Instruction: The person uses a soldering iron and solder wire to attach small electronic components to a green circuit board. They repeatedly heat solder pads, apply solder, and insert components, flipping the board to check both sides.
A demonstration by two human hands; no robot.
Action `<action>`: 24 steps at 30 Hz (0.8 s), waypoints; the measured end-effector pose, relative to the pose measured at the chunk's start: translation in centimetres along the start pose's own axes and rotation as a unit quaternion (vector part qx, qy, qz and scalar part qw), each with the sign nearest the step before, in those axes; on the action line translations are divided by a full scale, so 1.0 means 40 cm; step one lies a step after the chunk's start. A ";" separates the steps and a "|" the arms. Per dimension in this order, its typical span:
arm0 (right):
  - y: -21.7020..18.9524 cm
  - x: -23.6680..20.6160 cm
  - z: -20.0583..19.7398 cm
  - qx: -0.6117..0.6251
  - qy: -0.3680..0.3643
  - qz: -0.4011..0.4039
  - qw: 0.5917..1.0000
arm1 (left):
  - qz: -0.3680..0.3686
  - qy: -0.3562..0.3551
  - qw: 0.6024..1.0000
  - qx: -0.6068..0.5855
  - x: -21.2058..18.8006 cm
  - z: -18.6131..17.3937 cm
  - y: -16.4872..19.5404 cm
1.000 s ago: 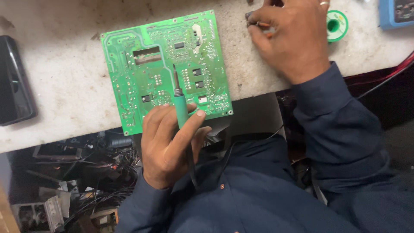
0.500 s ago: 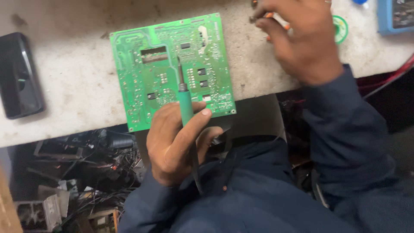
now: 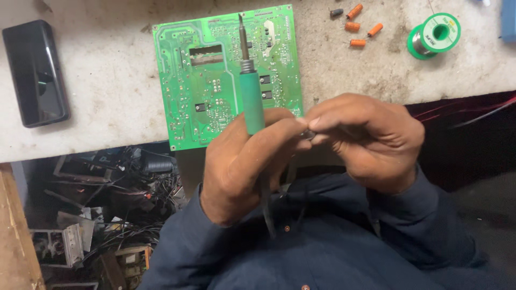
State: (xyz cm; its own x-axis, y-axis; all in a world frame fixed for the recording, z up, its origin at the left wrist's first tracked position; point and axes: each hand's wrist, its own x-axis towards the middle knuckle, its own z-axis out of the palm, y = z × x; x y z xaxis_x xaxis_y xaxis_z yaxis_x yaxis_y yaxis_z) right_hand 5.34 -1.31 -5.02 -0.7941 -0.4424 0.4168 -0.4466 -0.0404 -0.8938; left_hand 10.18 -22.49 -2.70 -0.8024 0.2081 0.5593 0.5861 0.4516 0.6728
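Left hand point(image 3: 242, 161) fingers wrapped round green soldering iron point(image 3: 251, 96); long axis runs near-to-far, tip over far part of green circuit board point(image 3: 188, 91); right hand point(image 3: 365, 139) pinching small dark part point(image 3: 308, 134) just right of handle, fingertips touching left hand's.

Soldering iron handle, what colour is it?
Green, seen in the head view: the soldering iron is held in the left hand.

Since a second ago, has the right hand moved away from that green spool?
Yes. The right hand has come down off the table, away from the green spool, and now meets the left hand just below the circuit board.
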 end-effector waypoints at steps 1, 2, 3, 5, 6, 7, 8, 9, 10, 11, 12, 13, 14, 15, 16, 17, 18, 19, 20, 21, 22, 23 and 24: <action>0.005 -0.006 -0.004 0.009 -0.001 0.003 1.000 | -0.001 -0.009 1.000 -0.001 -0.001 0.002 -0.002; 0.009 -0.014 -0.006 0.029 -0.002 0.016 0.999 | 0.000 -0.013 1.000 -0.003 -0.001 0.003 -0.004; 0.013 -0.021 -0.009 0.033 -0.005 0.023 0.999 | 0.002 -0.018 1.000 -0.006 -0.001 0.006 -0.005; 0.019 -0.033 -0.016 0.029 -0.012 0.035 0.999 | 0.012 -0.019 1.000 -0.015 0.001 0.009 -0.010; 0.021 -0.040 -0.019 0.021 -0.017 0.042 0.999 | 0.011 -0.032 0.999 -0.021 0.002 0.011 -0.012; 0.026 -0.043 -0.020 0.029 -0.018 0.037 0.999 | 0.014 -0.045 0.999 -0.025 0.003 0.012 -0.015; 0.028 -0.047 -0.023 0.035 -0.018 0.032 0.999 | 0.018 -0.058 0.998 -0.031 0.003 0.015 -0.017; 0.029 -0.051 -0.026 0.041 -0.018 0.028 0.999 | 0.013 -0.070 0.997 -0.035 0.002 0.017 -0.019; 0.031 -0.055 -0.029 0.045 -0.017 0.031 0.998 | 0.009 -0.081 0.996 -0.039 0.000 0.019 -0.021; 0.030 -0.059 -0.033 0.050 -0.016 0.033 0.998 | 0.005 -0.093 0.995 -0.043 -0.002 0.023 -0.022; 0.030 -0.064 -0.036 0.054 -0.015 0.037 0.998 | 0.007 -0.093 0.995 -0.044 -0.005 0.028 -0.024; 0.030 -0.069 -0.038 0.064 -0.009 0.040 0.997 | 0.009 -0.093 0.995 -0.045 -0.007 0.033 -0.025; 0.031 -0.075 -0.038 0.075 -0.004 0.043 0.996 | 0.010 -0.093 0.995 -0.046 -0.010 0.038 -0.026; 0.033 -0.080 -0.037 0.085 0.001 0.045 0.995 | 0.014 -0.090 0.995 -0.048 -0.011 0.044 -0.028; 0.034 -0.086 -0.035 0.095 0.007 0.047 0.994 | 0.018 -0.087 0.995 -0.050 -0.011 0.050 -0.028; 0.038 -0.091 -0.035 0.106 0.014 0.048 0.993 | 0.022 -0.084 0.995 -0.051 -0.010 0.056 -0.029; 0.040 -0.095 -0.034 0.113 0.020 0.046 0.992 | 0.024 -0.079 0.995 -0.048 -0.010 0.061 -0.029; 0.043 -0.100 -0.033 0.120 0.026 0.044 0.991 | 0.025 -0.073 0.996 -0.046 -0.008 0.067 -0.029; 0.046 -0.104 -0.032 0.126 0.032 0.041 0.991 | 0.026 -0.068 0.996 -0.044 -0.006 0.073 -0.028; 0.049 -0.107 -0.031 0.135 0.037 0.038 0.989 | 0.030 -0.064 0.997 -0.041 -0.005 0.078 -0.027; 0.051 -0.110 -0.030 0.144 0.043 0.036 0.988 | 0.035 -0.060 0.997 -0.039 -0.003 0.084 -0.027; 0.053 -0.113 -0.029 0.156 0.048 0.034 0.986 | 0.039 -0.056 0.997 -0.037 -0.003 0.088 -0.026; 0.055 -0.117 -0.027 0.165 0.053 0.035 0.984 | 0.042 -0.048 0.997 -0.039 -0.004 0.094 -0.026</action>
State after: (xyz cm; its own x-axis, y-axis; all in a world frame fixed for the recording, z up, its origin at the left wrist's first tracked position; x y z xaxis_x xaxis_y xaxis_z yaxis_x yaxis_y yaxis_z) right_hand 7.64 1.63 -8.75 -0.8646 -0.3596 0.3511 -0.2444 -0.3095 -0.9189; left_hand 9.27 -19.74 -5.29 -0.7552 0.3264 0.5684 0.6553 0.3614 0.6632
